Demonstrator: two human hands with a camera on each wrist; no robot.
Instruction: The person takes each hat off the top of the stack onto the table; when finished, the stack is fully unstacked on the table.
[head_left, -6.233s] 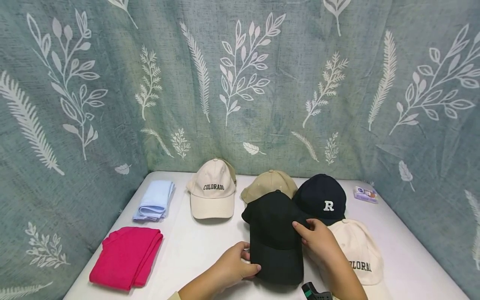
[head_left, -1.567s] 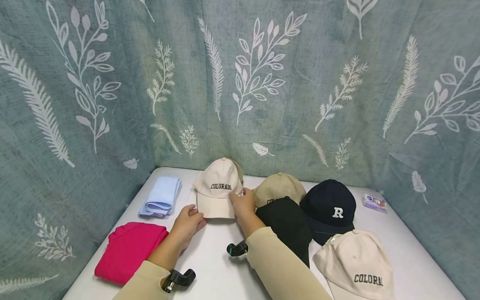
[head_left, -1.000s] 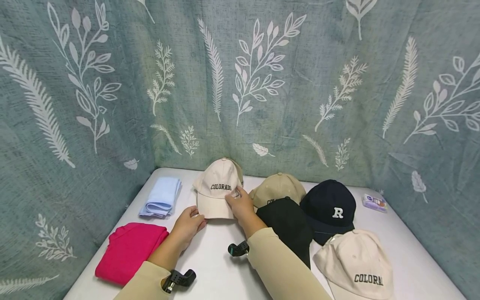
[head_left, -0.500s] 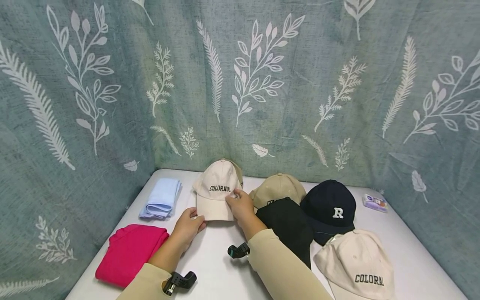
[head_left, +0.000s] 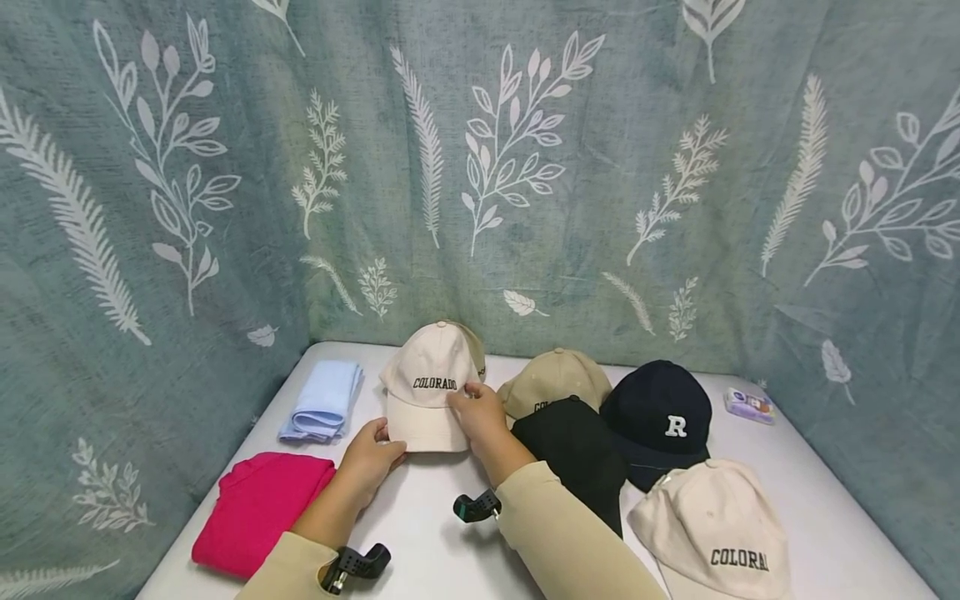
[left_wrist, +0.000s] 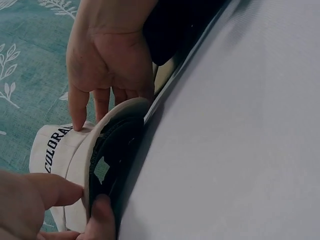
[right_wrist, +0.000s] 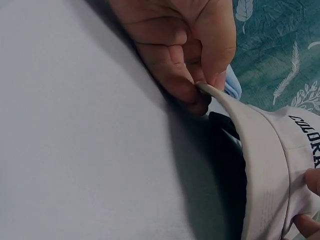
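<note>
A cream baseball cap (head_left: 431,387) lettered COLORADO stands at the back of the table, its brim facing me. My left hand (head_left: 369,460) pinches the brim's left corner between thumb and fingers, clear in the right wrist view. On the opposite side my right hand (head_left: 483,417) holds the cap where brim meets crown, its thumb on the front. The left wrist view shows the brim's dark underside (left_wrist: 117,145) tipped up off the white surface. Behind this cap a khaki cap (head_left: 475,343) is mostly hidden.
Right of my hands sit another khaki cap (head_left: 558,375), a black cap (head_left: 566,442) partly behind my right sleeve, a navy cap (head_left: 656,408) and a second cream cap (head_left: 716,517). A blue folded cloth (head_left: 326,396), pink folded cloth (head_left: 262,508) and small purple packet (head_left: 750,406) lie near the sides.
Earlier both hands held the black cap; now it rests before the khaki one and they hold the cream cap. Lately that cap has shifted slightly toward me and left, with both hands on it.
</note>
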